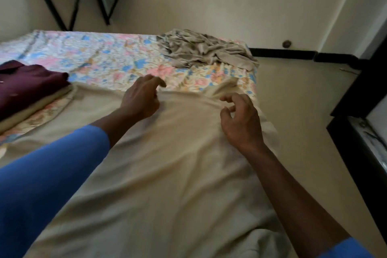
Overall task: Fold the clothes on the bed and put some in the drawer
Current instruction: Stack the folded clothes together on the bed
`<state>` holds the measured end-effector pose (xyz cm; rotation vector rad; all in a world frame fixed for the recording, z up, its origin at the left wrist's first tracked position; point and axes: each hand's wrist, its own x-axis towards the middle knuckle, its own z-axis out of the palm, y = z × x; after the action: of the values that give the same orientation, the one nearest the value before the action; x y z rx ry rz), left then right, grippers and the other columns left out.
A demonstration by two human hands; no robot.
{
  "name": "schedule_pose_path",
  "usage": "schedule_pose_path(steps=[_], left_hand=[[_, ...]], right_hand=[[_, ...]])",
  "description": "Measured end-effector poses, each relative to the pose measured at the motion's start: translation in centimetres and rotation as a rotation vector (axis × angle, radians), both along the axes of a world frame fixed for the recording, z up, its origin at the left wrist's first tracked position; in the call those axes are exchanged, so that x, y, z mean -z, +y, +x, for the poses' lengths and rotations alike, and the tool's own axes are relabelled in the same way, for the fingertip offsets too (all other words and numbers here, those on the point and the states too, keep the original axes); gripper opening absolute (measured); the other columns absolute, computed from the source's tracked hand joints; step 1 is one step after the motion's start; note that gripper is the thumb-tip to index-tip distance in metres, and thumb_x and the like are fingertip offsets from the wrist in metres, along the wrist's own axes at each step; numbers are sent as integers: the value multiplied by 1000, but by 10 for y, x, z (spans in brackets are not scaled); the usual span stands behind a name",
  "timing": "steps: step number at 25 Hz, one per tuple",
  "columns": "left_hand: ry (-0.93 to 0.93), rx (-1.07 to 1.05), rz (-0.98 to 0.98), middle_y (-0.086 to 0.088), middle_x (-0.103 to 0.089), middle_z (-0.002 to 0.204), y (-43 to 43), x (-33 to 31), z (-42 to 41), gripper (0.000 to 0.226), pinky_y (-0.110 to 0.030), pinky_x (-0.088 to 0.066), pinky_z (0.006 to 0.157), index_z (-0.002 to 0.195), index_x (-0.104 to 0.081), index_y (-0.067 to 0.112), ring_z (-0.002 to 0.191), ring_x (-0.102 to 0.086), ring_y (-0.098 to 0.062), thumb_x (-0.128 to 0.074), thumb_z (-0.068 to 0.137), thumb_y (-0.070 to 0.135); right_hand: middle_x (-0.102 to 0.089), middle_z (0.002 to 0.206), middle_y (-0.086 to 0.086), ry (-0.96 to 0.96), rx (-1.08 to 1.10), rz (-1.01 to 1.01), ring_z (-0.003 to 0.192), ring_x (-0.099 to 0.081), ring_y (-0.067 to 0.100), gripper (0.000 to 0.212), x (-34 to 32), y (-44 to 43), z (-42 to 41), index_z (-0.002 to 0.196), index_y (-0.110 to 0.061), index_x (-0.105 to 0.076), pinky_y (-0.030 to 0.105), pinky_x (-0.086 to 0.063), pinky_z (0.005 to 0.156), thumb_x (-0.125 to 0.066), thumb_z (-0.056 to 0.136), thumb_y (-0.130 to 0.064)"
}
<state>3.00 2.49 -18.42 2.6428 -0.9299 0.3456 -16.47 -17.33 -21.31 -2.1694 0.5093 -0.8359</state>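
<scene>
Beige cloth (167, 163) lies spread flat over the near part of the bed (100, 58), probably so it can be folded evenly. Left hand (141, 98) rests on its far edge, fingers curled, gripping nothing. Right hand (238, 119) hovers half-open beside a raised corner. Folded maroon shirt (27, 84) waits at left, grey heap (201, 50) beyond. No readable writing appears.

Both forearms reach forward, blue sleeves pushed up past the wrists. The left hand (140, 98) is palm down, fingers curled loosely (nothing visibly pinched). The right hand (238, 117) is clawed, fingertips bent inward, thumb apart.
</scene>
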Motion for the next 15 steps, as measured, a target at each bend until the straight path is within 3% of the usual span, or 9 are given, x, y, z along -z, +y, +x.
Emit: schedule_pose_path(steps=[4, 6, 8, 10, 12, 15], left_hand=[[-3, -242, 37, -11, -55, 138, 74, -13, 61, 51, -47, -47, 95, 135, -60, 19, 128, -53, -35, -59, 89, -3], [42, -282, 64, -12, -53, 142, 93, -17, 97, 52, -45, -46, 98, 139, -58, 18, 131, -52, -36, -65, 90, -1], [105, -255, 129, -10, -58, 140, 108, -16, 132, 47, -42, -46, 98, 137, -61, 20, 128, -55, -33, -71, 93, 8], [196, -153, 253, -4, -69, 129, 115, -20, 156, 32, -36, -48, 95, 127, -70, 25, 117, -62, -25, -73, 95, 19], [345, -50, 340, 2, -73, 115, 118, -31, 172, 28, -33, -50, 94, 120, -74, 28, 107, -66, -19, -76, 93, 22], [413, 3, 520, 11, -71, 96, 116, -45, 175, 27, -28, -49, 77, 114, -74, 30, 92, -66, -14, -79, 89, 20]], right_hand=[[-72, 116, 6, 109, -197, -128, 108, -67, 25, 35, -10, 22, 86, 115, -16, -73, 39, -52, 98, -53, 90, -2], [-70, 125, 9, 263, -239, -263, 118, -63, 30, 31, -14, 16, 126, 124, -16, -70, 42, -49, 102, -58, 95, -14], [-69, 119, 8, 412, -193, -450, 116, -61, 34, 26, -5, 9, 157, 114, -21, -72, 47, -47, 99, -62, 95, -35], [-70, 103, 11, 298, -88, -455, 104, -62, 38, 23, 13, 6, 171, 100, -19, -68, 47, -47, 90, -59, 94, -39], [-68, 93, 17, 114, 8, -355, 92, -63, 43, 24, 29, 8, 177, 98, -15, -61, 49, -47, 84, -50, 97, -36], [-68, 87, 8, 108, -27, -449, 89, -61, 36, 28, 34, 12, 176, 91, -21, -62, 47, -44, 84, -51, 94, -47]])
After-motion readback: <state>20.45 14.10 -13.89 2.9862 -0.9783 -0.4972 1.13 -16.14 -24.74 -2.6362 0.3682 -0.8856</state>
